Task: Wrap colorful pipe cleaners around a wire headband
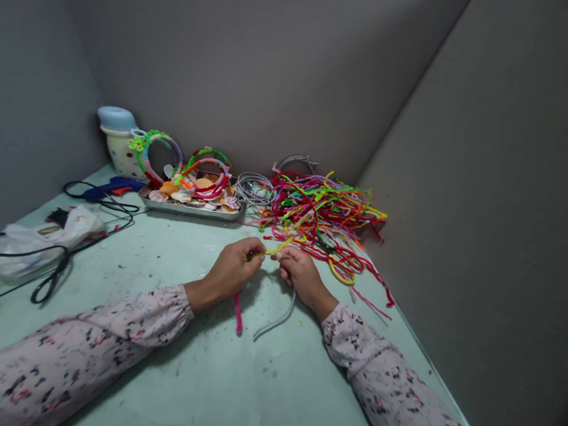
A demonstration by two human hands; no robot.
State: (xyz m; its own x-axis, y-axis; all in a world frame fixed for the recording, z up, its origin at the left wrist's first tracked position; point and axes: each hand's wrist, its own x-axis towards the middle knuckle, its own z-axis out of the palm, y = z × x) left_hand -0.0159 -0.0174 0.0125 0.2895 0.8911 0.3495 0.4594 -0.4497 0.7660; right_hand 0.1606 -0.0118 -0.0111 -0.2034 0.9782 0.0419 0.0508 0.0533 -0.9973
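Between table edges (pixel 413 342), hands (pixel 235 265) (pixel 304 278) pinching yellow strand (pixel 283 244)

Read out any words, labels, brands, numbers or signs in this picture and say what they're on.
No text can be read anywhere.
White bottle with blue lid: coloured spots, no legible lettering.
Plastic bag: any print is too blurred to read.
Yellow strand: no lettering visible.

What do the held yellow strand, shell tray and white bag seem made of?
Yellow strand: soft fibre, perhaps chenille; matte and slightly fuzzy-looking.
Shell tray: probably metal, from its smooth grey sheen.
White bag: likely thin plastic, crinkled and partly see-through.
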